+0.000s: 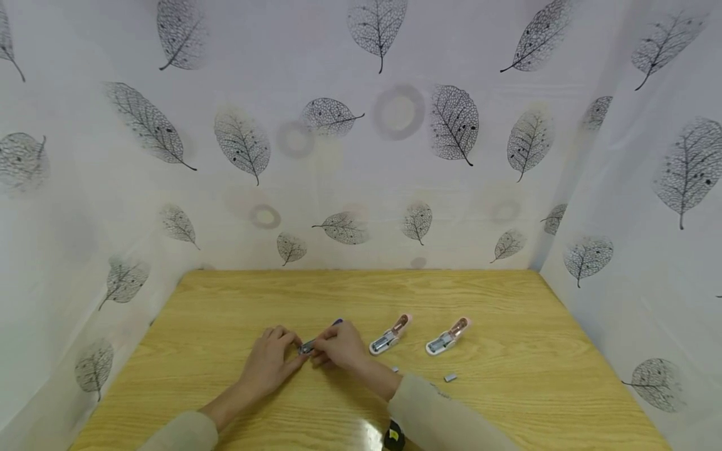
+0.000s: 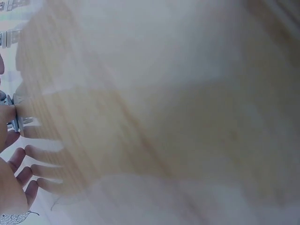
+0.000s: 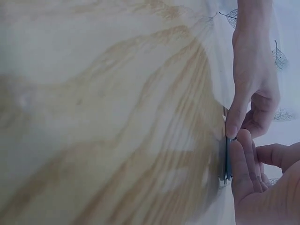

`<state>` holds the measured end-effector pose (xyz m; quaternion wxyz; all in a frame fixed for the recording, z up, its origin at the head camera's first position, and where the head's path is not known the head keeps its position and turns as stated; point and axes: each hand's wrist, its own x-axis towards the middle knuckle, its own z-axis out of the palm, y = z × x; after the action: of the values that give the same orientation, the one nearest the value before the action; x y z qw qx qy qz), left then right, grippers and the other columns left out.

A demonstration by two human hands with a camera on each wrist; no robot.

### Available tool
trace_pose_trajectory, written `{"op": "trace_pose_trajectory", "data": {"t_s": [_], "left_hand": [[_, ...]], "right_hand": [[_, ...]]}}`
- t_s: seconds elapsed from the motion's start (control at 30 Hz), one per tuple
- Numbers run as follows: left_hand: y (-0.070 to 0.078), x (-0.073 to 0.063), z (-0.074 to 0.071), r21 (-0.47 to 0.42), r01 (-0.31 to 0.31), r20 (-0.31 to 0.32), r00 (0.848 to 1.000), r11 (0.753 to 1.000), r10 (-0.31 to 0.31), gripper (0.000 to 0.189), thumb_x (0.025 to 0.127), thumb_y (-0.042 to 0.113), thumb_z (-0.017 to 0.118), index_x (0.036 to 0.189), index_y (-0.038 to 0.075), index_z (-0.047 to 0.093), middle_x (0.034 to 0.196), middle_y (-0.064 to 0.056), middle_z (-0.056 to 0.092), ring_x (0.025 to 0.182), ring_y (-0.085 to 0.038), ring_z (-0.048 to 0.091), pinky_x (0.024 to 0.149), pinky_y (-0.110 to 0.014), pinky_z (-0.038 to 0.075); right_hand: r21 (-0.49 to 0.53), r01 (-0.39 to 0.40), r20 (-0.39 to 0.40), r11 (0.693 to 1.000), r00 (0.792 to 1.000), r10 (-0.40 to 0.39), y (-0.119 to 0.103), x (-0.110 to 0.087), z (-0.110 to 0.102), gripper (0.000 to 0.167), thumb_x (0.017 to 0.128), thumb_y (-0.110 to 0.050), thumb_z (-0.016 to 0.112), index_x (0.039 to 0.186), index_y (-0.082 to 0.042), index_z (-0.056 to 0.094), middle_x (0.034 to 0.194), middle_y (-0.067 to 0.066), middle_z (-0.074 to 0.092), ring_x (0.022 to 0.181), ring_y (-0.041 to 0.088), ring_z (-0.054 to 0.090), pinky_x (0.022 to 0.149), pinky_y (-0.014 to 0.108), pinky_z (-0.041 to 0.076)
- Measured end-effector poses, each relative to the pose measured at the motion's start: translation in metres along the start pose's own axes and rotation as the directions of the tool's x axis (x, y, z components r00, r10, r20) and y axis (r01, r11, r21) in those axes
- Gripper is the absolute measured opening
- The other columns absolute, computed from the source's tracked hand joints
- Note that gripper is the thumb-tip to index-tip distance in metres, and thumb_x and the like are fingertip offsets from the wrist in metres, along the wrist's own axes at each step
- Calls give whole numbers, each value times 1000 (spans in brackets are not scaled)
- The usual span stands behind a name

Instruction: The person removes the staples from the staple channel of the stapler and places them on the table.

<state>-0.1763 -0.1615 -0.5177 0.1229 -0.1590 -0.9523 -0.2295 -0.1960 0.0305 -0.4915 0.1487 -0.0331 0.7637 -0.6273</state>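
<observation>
A small opened stapler [image 1: 306, 346] with a blue far end lies on the table between both hands. At its near end, my left hand [image 1: 269, 360] holds it between thumb and index finger. My right hand [image 1: 344, 347] pinches it around the middle, and its fingers hide part of the metal channel. Edge-on, the stapler [image 3: 228, 161] appears in the right wrist view under the fingertips of both hands. Whether a staple strip sits between the right fingers cannot be made out.
Two opened pink-and-white staplers, one nearer [image 1: 389, 335] and one farther right [image 1: 447, 338], lie right of the hands. A staple strip [image 1: 450, 378] lies in front; another [image 1: 395, 369] is partly behind the right arm. A dark object with a yellow patch [image 1: 394, 435] is at the front.
</observation>
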Motion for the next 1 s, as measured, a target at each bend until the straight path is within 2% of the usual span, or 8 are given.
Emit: {"op": "trace_pose_trajectory", "data": {"t_s": [0.13, 0.27, 0.43, 0.7, 0.87, 1.0], "left_hand": [[0, 0, 0, -4, 4, -4, 1000, 1000, -4, 20, 86, 28, 88, 96, 20, 73, 101, 0, 67, 95, -16, 59, 82, -37, 48], [1, 0, -1, -3, 16, -1, 1000, 1000, -16, 20, 85, 29, 88, 96, 20, 73, 100, 0, 67, 94, -16, 58, 81, -36, 47], [2, 0, -1, -5, 26, 3, 1000, 1000, -26, 21, 85, 29, 89, 96, 20, 73, 101, 0, 68, 95, -17, 59, 82, -37, 47], [1, 0, 1, -17, 31, 2, 1000, 999, -31, 21, 86, 29, 88, 97, 19, 73, 103, 0, 68, 98, -20, 59, 84, -38, 47], [1, 0, 1, -19, 43, 26, 999, 999, -42, 21, 87, 29, 86, 99, 18, 73, 106, -2, 68, 102, -23, 61, 87, -42, 49], [1, 1, 0, -15, 42, 31, 999, 999, -41, 21, 88, 29, 86, 99, 18, 73, 106, -2, 68, 103, -24, 61, 87, -42, 49]], "right_hand": [[45, -8, 2, 999, 1000, 7, 2, -3, -6, 13, 95, -3, 72, 98, 9, 74, 86, 24, 79, 68, 28, 80, 62, 32, 64], [53, 16, 14, 998, 1000, -17, 5, -8, -11, 13, 95, 0, 70, 95, 13, 73, 87, 27, 78, 68, 28, 80, 62, 32, 64], [46, 32, 70, 998, 997, -35, 8, -20, -16, 15, 96, 2, 69, 95, 16, 73, 88, 32, 77, 68, 31, 80, 59, 33, 63], [-31, -70, 171, 997, 982, 74, 11, -41, -20, 13, 96, -5, 71, 97, 8, 76, 88, 25, 79, 71, 27, 81, 60, 31, 63], [-34, -142, 199, 989, 969, 146, 17, -48, -17, 11, 95, -8, 73, 94, 2, 79, 86, 20, 80, 69, 21, 80, 58, 28, 62], [-20, -164, 212, 986, 963, 165, 21, -50, -13, 11, 94, -9, 74, 93, 1, 79, 85, 19, 81, 65, 16, 78, 55, 24, 60]]}}
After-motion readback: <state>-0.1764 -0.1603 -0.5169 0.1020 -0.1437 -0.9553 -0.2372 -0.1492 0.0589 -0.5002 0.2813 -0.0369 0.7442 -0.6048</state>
